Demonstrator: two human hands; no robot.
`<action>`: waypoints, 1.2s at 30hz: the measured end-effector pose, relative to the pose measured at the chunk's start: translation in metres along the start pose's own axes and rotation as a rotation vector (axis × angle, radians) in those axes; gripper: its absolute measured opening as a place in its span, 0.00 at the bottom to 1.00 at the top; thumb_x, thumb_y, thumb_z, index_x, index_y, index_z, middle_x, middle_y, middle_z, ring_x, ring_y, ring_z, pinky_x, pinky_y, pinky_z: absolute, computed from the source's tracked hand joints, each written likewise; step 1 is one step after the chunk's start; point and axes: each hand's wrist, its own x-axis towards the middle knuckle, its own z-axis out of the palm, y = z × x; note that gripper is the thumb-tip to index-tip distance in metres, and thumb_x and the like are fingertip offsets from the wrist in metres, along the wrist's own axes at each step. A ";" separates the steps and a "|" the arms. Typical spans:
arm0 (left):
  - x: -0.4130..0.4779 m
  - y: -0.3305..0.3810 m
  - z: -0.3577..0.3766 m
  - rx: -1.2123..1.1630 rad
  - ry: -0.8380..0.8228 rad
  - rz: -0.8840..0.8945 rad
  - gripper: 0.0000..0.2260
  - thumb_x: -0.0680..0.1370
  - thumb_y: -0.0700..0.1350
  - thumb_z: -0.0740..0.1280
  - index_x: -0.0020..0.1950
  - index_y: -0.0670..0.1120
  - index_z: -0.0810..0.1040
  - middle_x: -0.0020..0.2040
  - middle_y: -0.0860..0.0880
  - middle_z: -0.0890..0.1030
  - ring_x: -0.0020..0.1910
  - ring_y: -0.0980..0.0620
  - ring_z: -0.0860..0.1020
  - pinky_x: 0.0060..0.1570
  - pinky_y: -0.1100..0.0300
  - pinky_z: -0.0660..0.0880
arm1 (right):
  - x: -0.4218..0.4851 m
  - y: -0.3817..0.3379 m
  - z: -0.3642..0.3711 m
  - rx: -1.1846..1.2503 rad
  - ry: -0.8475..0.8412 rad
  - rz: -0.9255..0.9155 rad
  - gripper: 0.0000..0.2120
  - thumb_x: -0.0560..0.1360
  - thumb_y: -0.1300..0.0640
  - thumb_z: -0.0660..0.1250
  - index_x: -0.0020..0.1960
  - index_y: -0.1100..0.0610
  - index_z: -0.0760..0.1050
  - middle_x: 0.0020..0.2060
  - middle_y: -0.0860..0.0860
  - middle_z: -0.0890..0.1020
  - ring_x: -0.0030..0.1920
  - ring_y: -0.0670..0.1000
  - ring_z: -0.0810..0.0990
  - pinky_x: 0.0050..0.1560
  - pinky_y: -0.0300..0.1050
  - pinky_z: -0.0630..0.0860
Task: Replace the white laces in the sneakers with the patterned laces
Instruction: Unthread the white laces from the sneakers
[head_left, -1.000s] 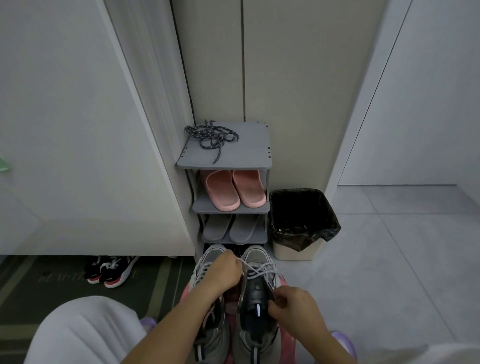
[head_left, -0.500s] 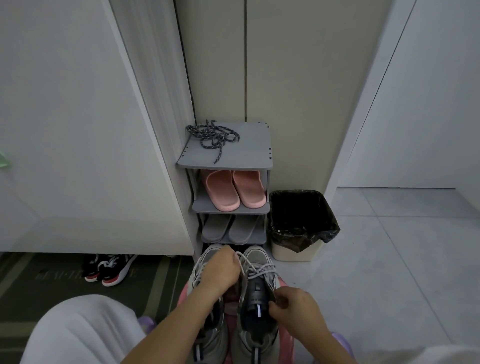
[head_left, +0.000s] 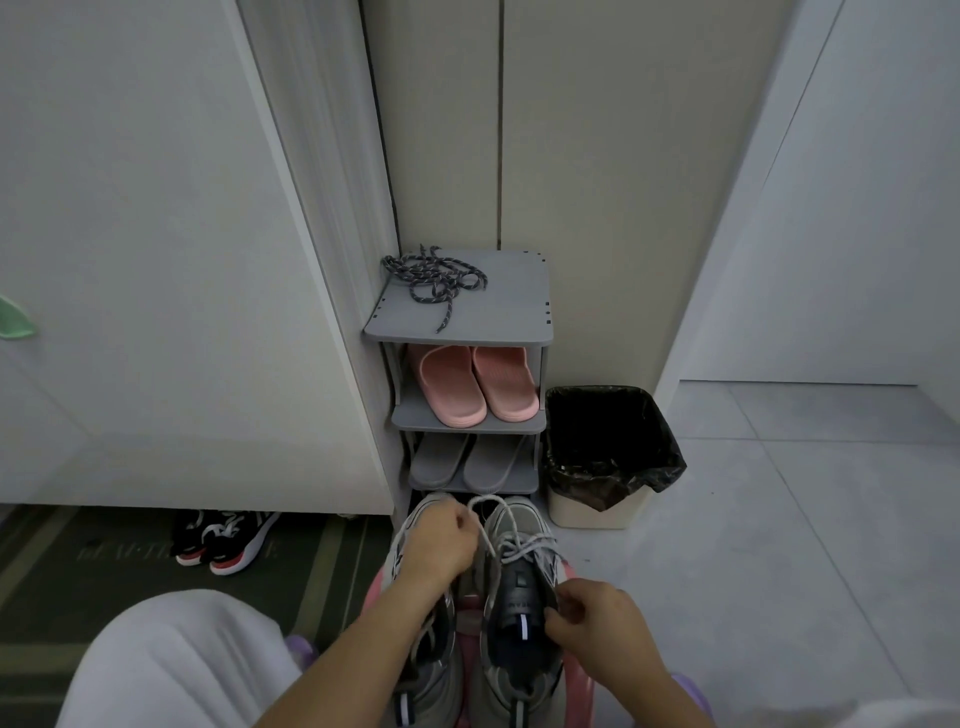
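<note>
Left hand (head_left: 441, 540): fingers curled, thumb and fingertips pinching a loop of the white lace (head_left: 522, 546). It sits over the toe of the left sneaker (head_left: 428, 670), just in front of the rack's (head_left: 498, 306) lowest level.
Right hand (head_left: 597, 629): fingers curled, pinching the right edge of the right sneaker's (head_left: 519, 592) opening beside the dark tongue. It is farther from the rack than the left hand.
White lace: threaded through the right sneaker's upper eyelets, with loose crossings and one loop rising towards the rack's foot.
Right sneaker: toe pointing at the rack, just short of its foot.
Left sneaker: just beside the right one, also toe to the rack, largely covered by the left forearm.
Pink thing (head_left: 576, 686): under both sneakers, in front of the rack. What it is cannot be told.
Patterned laces (head_left: 434, 278): a dark tangled heap on the rack's top shelf, at its back left. One end trails towards the front edge. They are well apart from both hands.
Rack: grey, several shelves, standing in the corner against the wall.
Pink slippers (head_left: 478, 384): on the rack's second shelf, side by side.
Grey slippers (head_left: 467, 462): on the shelf below them.
Bin (head_left: 608, 452): on the floor just right of the rack, lined with a black bag.
Black-and-red shoes (head_left: 223, 535): left of the rack's foot, on a green mat (head_left: 78, 561), partly under a white panel.
Knee (head_left: 171, 660): in white cloth, well in front of the rack, to its left.
</note>
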 end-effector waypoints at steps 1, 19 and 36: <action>0.006 -0.001 -0.007 -0.083 0.045 -0.027 0.09 0.79 0.43 0.62 0.38 0.44 0.73 0.38 0.46 0.78 0.37 0.49 0.75 0.40 0.58 0.71 | 0.000 0.001 0.001 0.011 0.008 0.004 0.19 0.69 0.53 0.67 0.28 0.51 0.59 0.24 0.51 0.66 0.27 0.49 0.64 0.29 0.39 0.59; -0.002 0.003 -0.012 0.099 0.105 0.036 0.10 0.80 0.48 0.60 0.40 0.48 0.70 0.40 0.49 0.78 0.42 0.46 0.78 0.44 0.55 0.73 | 0.001 0.003 0.002 0.029 0.017 -0.002 0.19 0.69 0.52 0.67 0.27 0.52 0.59 0.26 0.44 0.72 0.27 0.48 0.64 0.29 0.38 0.58; -0.016 0.001 0.010 0.391 -0.075 0.369 0.09 0.77 0.37 0.60 0.50 0.46 0.78 0.52 0.48 0.78 0.51 0.49 0.76 0.48 0.58 0.71 | 0.001 0.002 0.003 0.027 0.018 -0.010 0.19 0.70 0.52 0.67 0.28 0.53 0.59 0.25 0.51 0.68 0.27 0.49 0.63 0.28 0.39 0.57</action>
